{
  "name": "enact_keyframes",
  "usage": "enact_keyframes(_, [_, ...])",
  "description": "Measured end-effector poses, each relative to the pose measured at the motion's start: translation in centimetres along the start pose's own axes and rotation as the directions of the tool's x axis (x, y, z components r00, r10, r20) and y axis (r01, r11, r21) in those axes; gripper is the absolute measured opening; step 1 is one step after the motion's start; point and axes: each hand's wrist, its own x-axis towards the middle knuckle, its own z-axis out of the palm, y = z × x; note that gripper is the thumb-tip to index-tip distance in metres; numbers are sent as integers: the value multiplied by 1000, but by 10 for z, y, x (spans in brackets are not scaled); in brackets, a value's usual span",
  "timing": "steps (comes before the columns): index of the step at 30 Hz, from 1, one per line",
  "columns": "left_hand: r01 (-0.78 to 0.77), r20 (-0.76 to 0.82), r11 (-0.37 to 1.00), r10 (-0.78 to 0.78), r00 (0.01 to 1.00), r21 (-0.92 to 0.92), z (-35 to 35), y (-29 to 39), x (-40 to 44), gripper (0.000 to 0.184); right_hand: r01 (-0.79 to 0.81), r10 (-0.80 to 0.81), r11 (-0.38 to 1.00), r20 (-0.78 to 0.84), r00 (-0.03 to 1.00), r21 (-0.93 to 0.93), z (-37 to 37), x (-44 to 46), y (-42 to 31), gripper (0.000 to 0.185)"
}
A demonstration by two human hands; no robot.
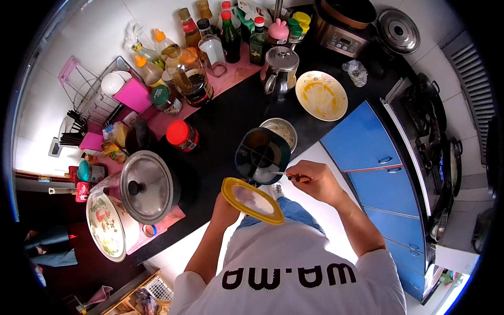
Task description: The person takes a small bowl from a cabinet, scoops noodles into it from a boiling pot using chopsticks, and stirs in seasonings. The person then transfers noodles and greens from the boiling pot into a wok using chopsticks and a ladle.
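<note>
My left hand point(224, 211) is at the edge of a yellow-rimmed lid point(229, 190) with a translucent centre and seems to grip it; most of its fingers are hidden behind the lid. The lid is tilted up beside a dark, round seasoning box point(245, 135) split into compartments by crossed dividers. White grains point(265, 176) lie in the compartment nearest me. My right hand point(315, 181) is closed round the handle of a small spoon point(281, 173), whose tip is over that compartment. Just behind the box stands a metal bowl point(294, 144) of pale, thin strands.
A plate point(333, 86) with yellow residue and a steel kettle point(281, 60) stand farther back. A red-lidded jar point(182, 135) and a lidded pot point(147, 186) are to the left. Bottles line the wall. Blue cabinets point(367, 136) and a stove point(420, 131) are on the right.
</note>
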Motion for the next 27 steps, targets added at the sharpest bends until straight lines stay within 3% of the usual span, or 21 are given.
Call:
enact_keyframes(6, [32, -21, 998, -33, 999, -50, 0, -3, -2, 19, -140, 140, 990, 1, 990, 34, -4, 5, -2, 15])
enact_keyframes(9, [126, -44, 991, -124, 991, 40, 1, 5, -1, 18, -243, 244, 964, 12, 970, 104, -7, 7, -4, 11])
enact_keyframes(11, [111, -44, 991, -115, 992, -73, 0, 0, 0, 18, -267, 267, 954, 12, 963, 134, -7, 8, -3, 9])
enact_keyframes(15, [173, -72, 982, -179, 981, -76, -1, 6, 0, 18, -325, 334, 913, 4, 942, 245, -8, 12, 0, 7])
enact_keyframes(21, [90, -89, 990, -81, 993, 110, -15, 2, -6, 16, -367, 422, 862, -95, 901, 350, -13, 22, 17, 7])
enact_keyframes(23, [113, -180, 993, -105, 978, 35, -18, 1, -10, 14, -365, 425, 879, -158, 891, 306, -18, 30, 26, 7])
enact_keyframes(27, [173, -186, 979, -191, 964, -112, -24, -2, -14, 14, -412, 470, 876, -246, 848, 252, -19, 46, 38, 8])
